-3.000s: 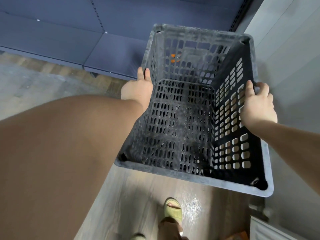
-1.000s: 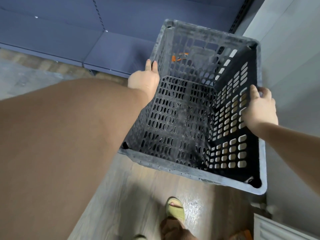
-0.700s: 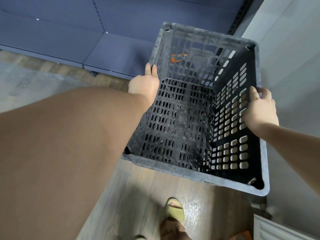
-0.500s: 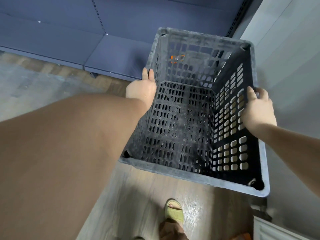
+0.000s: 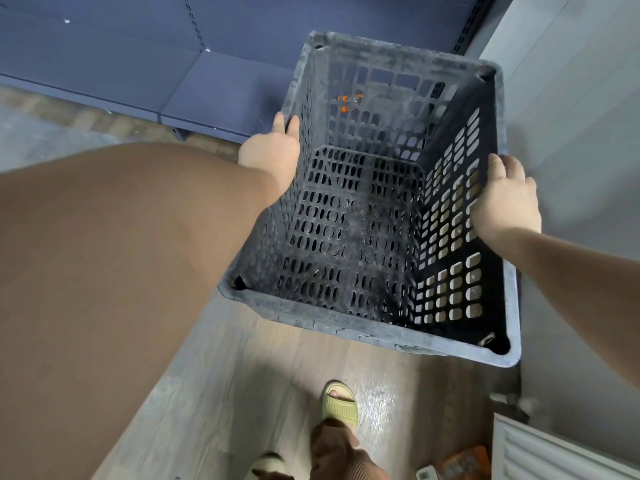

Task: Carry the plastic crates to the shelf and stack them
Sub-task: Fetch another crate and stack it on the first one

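Just short of the blue shelf point(image 5: 221, 88), the head view shows the empty plastic crate point(image 5: 367, 237) gripped at both side rims by the left hand point(image 5: 272, 155) and right hand point(image 5: 504, 202); keep it level, step closer, lower squarely.

Colours & patterns, head view

Dark grey perforated plastic crate point(image 5: 363, 237): walls and base w/ rows of slot holes, rim scuffed paler grey, small orange mark point(image 5: 348, 102) seen thru far wall. Navy-blue metal shelf point(image 5: 221, 88) behind, plain. Grey wood-grain plank floor point(image 5: 242, 375). Pale olive-green foam slipper point(image 5: 340, 405); brown ribbed trouser leg point(image 5: 341, 455) above it. Light grey wall point(image 5: 571, 116) on rt.
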